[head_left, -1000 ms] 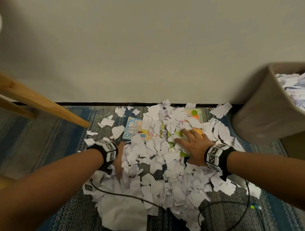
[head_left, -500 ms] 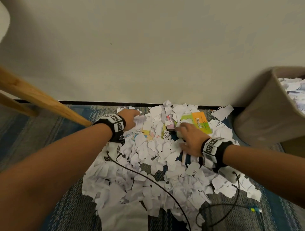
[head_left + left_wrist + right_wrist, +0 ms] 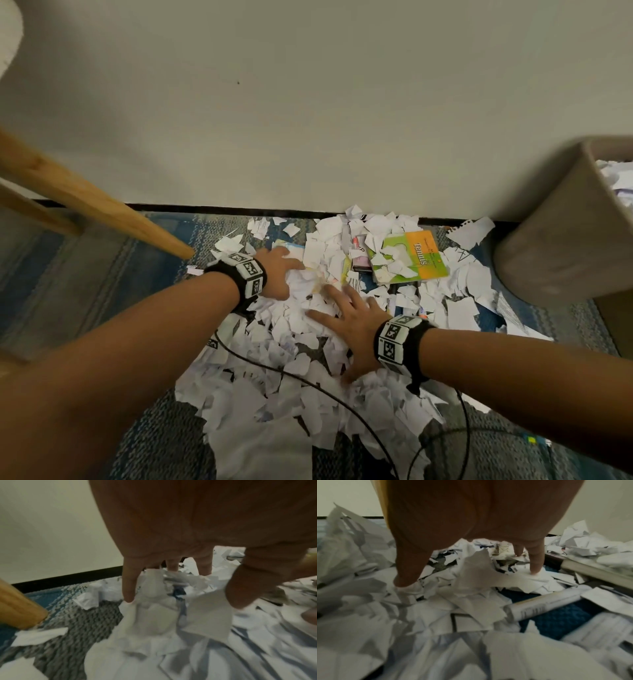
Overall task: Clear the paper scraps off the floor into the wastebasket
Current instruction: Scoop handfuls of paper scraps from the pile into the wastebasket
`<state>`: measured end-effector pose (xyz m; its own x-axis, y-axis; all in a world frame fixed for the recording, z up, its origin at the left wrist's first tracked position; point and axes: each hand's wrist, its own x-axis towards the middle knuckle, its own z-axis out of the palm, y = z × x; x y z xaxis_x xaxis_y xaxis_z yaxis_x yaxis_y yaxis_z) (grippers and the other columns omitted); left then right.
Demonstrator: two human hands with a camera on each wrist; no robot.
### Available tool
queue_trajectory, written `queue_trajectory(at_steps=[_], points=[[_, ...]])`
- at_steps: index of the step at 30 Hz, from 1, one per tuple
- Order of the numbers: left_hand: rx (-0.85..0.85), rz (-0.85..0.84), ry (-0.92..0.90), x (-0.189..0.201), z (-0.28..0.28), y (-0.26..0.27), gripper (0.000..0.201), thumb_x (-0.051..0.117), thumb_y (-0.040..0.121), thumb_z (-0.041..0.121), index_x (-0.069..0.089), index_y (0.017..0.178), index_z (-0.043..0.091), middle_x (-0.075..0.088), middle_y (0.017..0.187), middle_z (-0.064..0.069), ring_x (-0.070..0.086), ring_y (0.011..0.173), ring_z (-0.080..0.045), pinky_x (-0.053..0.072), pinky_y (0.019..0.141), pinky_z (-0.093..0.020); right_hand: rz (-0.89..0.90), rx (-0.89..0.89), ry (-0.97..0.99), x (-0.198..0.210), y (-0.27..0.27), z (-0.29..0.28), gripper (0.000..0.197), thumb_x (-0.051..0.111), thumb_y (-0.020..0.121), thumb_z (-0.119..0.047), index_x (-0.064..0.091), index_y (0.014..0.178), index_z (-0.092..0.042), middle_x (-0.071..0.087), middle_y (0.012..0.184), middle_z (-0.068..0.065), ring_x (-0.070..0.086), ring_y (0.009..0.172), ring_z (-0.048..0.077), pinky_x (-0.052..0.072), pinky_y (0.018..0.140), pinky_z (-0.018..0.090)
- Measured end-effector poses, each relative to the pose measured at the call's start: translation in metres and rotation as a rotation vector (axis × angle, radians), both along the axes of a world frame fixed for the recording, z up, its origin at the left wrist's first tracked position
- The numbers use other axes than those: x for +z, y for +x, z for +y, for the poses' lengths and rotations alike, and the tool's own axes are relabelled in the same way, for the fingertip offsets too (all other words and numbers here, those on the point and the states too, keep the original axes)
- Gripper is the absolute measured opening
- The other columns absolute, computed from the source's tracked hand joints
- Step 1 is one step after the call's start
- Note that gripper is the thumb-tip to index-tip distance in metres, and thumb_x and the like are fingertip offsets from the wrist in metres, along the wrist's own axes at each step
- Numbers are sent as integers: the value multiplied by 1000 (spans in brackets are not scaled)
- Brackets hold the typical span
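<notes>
So from the head view, both hands are down in the scraps on the rug, well left of the bin, which already has paper in it. Left hand sits on the far side of the heap from the bin with fingers curving in around a mound; right hand lies flat and spread on top, nearer the bin. Neither has really closed on anything yet. A green booklet lies between the hands and the bin, half buried, and a black cable snakes through the pile. My worry: scoop carelessly and the booklet or cable comes along with the paper.

Left wrist view: fingers point down, loosely apart, tips touching paper, thumb on a square scrap. Wooden leg stands close by, farther still from the bin, and could get bumped.

Right wrist view: fingers splayed, tips pressing paper, nothing pinched. Loose, light bits like these will probably spill on the carry to the bin.
</notes>
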<state>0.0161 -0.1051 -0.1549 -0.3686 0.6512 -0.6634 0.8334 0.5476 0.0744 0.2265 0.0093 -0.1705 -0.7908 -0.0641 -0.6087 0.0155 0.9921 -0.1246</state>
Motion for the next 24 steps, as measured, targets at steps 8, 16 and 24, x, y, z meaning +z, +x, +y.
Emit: queue_trajectory(at_steps=[8, 16, 24], points=[[-52, 95, 59, -25, -18, 17, 78, 69, 82, 35, 22, 144, 39, 16, 146, -9, 35, 125, -43, 44, 96, -50, 14, 95, -13, -2, 19, -5, 77, 74, 78, -41, 30, 140, -34, 10, 154, 12, 19, 135, 42, 46, 97, 55], [71, 142, 209, 2, -4, -13, 29, 50, 93, 20, 55, 122, 18, 55, 117, -13, 58, 102, -32, 50, 84, -38, 34, -27, -222, 18, 6, 11, 44, 59, 83, -5, 52, 126, -17, 47, 129, 8, 50, 117, 31, 45, 95, 38], [-155, 46, 83, -3, -21, 18, 52, 50, 84, 59, 42, 131, 37, 37, 136, -1, 41, 119, -30, 45, 92, -45, -115, 288, -102, 13, 63, 4, 112, 63, 59, -84, -6, 143, -58, -8, 159, 6, 3, 143, 45, 25, 106, 68]])
